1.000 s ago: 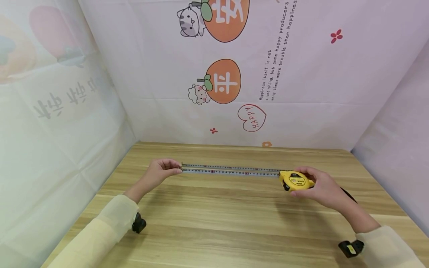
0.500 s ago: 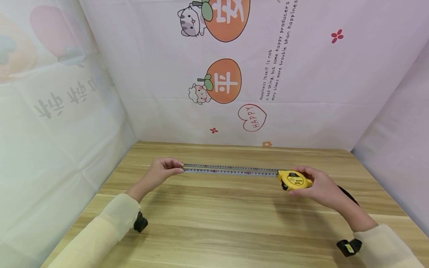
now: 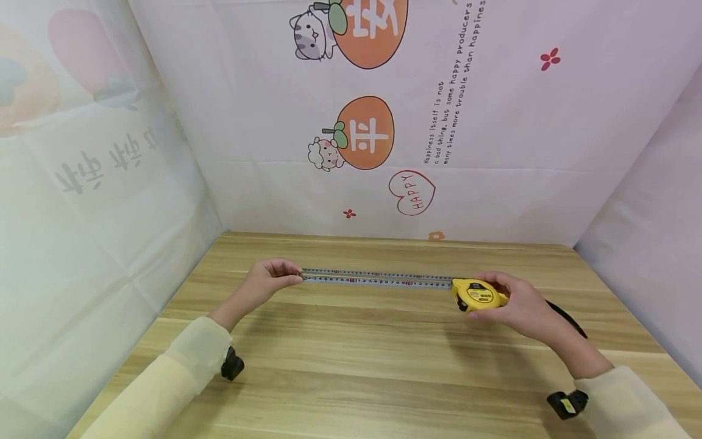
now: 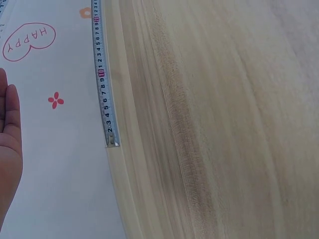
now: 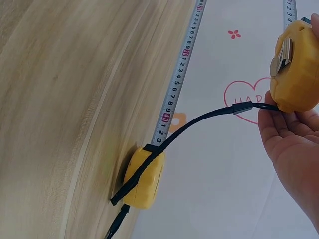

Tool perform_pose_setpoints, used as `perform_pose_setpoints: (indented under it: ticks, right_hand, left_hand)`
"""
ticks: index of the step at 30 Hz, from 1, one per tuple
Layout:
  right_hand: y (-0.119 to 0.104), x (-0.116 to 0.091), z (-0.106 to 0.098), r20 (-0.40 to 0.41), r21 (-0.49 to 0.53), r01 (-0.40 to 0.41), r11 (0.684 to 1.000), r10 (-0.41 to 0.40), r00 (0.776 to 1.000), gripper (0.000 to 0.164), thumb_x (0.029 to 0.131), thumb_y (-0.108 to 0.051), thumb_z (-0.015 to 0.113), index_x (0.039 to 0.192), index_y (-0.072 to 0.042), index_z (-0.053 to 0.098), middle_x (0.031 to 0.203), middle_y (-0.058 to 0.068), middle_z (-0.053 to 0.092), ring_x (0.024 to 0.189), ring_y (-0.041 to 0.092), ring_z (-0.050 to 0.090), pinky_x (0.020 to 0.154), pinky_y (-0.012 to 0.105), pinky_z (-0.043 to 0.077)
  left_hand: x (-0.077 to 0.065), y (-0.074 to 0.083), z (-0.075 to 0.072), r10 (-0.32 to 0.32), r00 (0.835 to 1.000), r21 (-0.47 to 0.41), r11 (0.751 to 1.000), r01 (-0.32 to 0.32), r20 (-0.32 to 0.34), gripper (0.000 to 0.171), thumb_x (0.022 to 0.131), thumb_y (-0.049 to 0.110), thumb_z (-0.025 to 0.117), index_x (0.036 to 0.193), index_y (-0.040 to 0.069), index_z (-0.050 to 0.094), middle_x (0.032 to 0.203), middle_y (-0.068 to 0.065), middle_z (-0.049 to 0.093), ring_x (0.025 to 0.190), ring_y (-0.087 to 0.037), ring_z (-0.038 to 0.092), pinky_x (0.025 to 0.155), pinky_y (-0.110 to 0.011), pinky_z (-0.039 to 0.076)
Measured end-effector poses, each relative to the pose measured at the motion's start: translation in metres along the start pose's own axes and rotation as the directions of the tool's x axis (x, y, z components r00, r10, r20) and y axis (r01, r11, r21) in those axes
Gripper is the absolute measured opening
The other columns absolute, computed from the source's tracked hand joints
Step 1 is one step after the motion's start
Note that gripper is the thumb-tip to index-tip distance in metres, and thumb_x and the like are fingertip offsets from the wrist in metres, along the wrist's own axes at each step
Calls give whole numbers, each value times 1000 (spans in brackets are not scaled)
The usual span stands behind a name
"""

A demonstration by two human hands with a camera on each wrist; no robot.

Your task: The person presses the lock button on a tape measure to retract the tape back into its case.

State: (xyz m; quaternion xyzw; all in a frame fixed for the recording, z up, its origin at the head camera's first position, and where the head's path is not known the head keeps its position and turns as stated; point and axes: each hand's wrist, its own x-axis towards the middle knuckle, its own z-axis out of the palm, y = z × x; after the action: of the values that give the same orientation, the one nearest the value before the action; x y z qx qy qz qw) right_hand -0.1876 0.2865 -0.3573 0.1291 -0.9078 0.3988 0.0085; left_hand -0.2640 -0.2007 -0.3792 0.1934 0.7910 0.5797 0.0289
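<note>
In the head view my left hand pinches the end of a pulled-out tape measure blade. The blade runs straight across to a yellow tape measure case, gripped from the right side by my right hand. A black wrist strap hangs from that case. Behind the held blade, a second extended blade lies along the table's far edge. Its yellow case rests on the table in the right wrist view, but is hidden in the head view. Only part of my left hand shows in the left wrist view.
The wood-grain table meets a printed white cloth wall at the back. More white cloth hangs at the left and right. Small black cameras sit at both cuffs.
The hands have drawn slightly closer: the left has shifted a little right, the right with its case a little left. The blade between them is slightly shorter.
</note>
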Motion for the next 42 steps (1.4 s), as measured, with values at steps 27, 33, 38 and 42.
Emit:
perform_pose_setpoints:
  ticks: [27,33,38,42]
  right_hand:
    - [-3,2,4,1,-16,-5,1000,5,1000,77,77,-34,84,135,0,48,124,17,55,105,32,55,75,33,52]
    - [-4,3,6,-9,-26,0,1000,-1,1000,77,76,-36,85,134,0,49,123,17,56,104,32,55,74,32,52]
    - [-5,4,7,-10,-26,3,1000,-3,1000,77,75,-37,85,134,-1,50,122,16,56,104,31,55,74,32,53]
    - [-5,5,8,-13,-36,4,999,-5,1000,77,75,-36,85,134,-1,50,122,16,56,103,31,56,74,32,52]
  left_hand:
    - [3,1,8,14,1000,-4,1000,-14,7,23,88,20,75,102,2,71,96,-8,70,91,-36,63,79,-38,55]
    - [4,3,10,32,999,-12,999,-32,13,24,87,22,76,102,3,71,97,-8,70,86,-25,65,76,-33,55]
    - [4,3,11,33,999,-18,999,-32,20,24,87,23,76,101,4,71,97,-9,70,85,-24,65,77,-36,55]
    - [4,2,12,35,999,-13,999,-35,21,24,87,24,76,101,5,72,97,-9,70,87,-29,64,77,-35,55]
